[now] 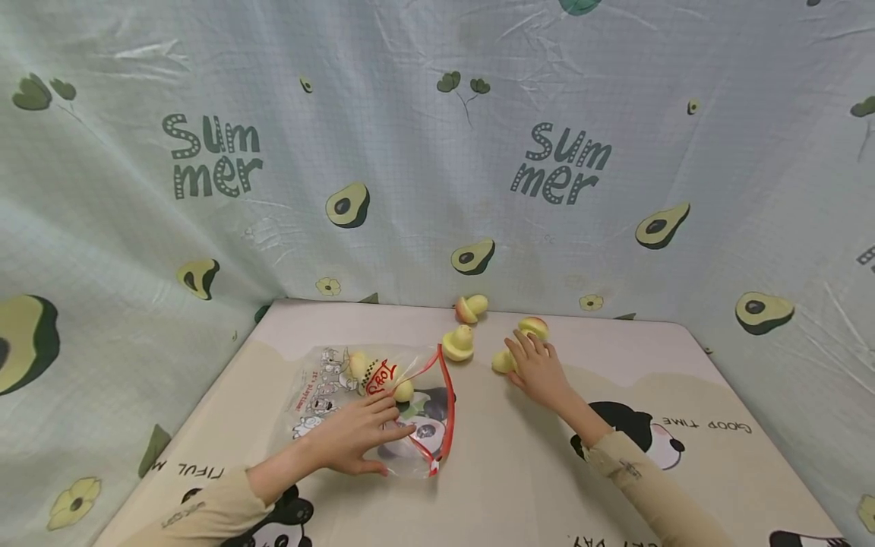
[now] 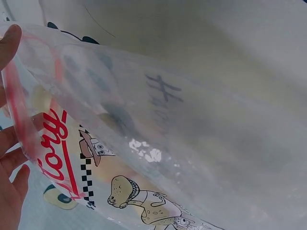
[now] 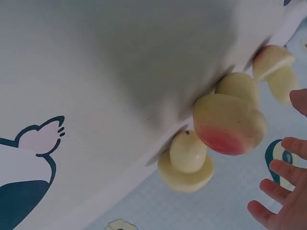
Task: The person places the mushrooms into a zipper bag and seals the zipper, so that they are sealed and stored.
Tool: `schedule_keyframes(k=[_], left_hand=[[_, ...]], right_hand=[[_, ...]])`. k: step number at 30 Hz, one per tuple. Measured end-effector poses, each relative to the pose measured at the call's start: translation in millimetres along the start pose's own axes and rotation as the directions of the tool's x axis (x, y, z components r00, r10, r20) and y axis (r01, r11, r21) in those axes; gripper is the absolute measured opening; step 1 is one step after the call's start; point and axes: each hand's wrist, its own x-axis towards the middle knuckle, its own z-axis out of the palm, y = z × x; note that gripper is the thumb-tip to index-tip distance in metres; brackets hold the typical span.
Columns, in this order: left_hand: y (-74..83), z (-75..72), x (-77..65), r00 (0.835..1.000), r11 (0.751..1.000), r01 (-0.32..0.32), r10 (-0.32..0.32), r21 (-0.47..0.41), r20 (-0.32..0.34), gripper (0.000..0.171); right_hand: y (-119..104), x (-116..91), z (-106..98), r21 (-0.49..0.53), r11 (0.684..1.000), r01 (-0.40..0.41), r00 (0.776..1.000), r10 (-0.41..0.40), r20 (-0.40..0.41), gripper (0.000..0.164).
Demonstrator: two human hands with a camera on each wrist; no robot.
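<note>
My left hand [image 1: 358, 434] rests on a clear plastic zip bag [image 1: 307, 425] with red edging, its fingers spread near the parted mouth. In the left wrist view the bag's red-lined rim [image 2: 17, 112] runs between thumb and fingers. Pale yellow mushroom-shaped pieces [image 1: 405, 391] show through the plastic. Over on the right, my right hand [image 1: 540, 372] reaches with extended fingers above a yellow toy mushroom [image 1: 503, 362], partly hidden by it. Just beyond the fingertips lies a mushroom with a reddish cap [image 1: 533, 327]. In the right wrist view the fingers [image 3: 273, 191] are spread, apart from the large red-blushed mushroom [image 3: 230, 124].
Two more toy mushrooms lie between bag and back edge: a yellow one [image 1: 458, 344] and a red-tinged one [image 1: 472, 308]. The pale table mat [image 1: 506, 471] carries printed pandas and lettering. A curtain with avocado prints [image 1: 410, 152] hangs behind the table and at both sides.
</note>
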Motion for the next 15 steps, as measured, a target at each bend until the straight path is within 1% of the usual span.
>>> schedule_keyframes(k=[5, 10, 12, 15], left_hand=[[-0.1, 1.5, 1.6, 1.000, 1.000, -0.008, 0.008, 0.011, -0.002, 0.064], [-0.7, 2.3, 3.4, 1.000, 0.999, -0.013, 0.013, 0.034, -0.004, 0.063], [-0.6, 2.6, 3.8, 1.000, 0.999, -0.014, 0.014, 0.034, -0.001, 0.063], [-0.4, 3.8, 4.7, 1.000, 0.999, -0.016, 0.016, 0.035, 0.000, 0.063]], right_hand=[[3.8, 5.0, 4.1, 0.008, 0.999, -0.050, 0.997, 0.050, 0.064, 0.055], [4.8, 8.4, 7.3, 0.029, 0.996, -0.088, 0.983, 0.082, 0.162, 0.054], [4.6, 8.5, 9.1, 0.034, 0.996, -0.086, 0.980, 0.079, 0.181, 0.055], [4.5, 7.4, 12.2, 0.025, 0.997, -0.072, 0.981, 0.066, 0.183, 0.057]])
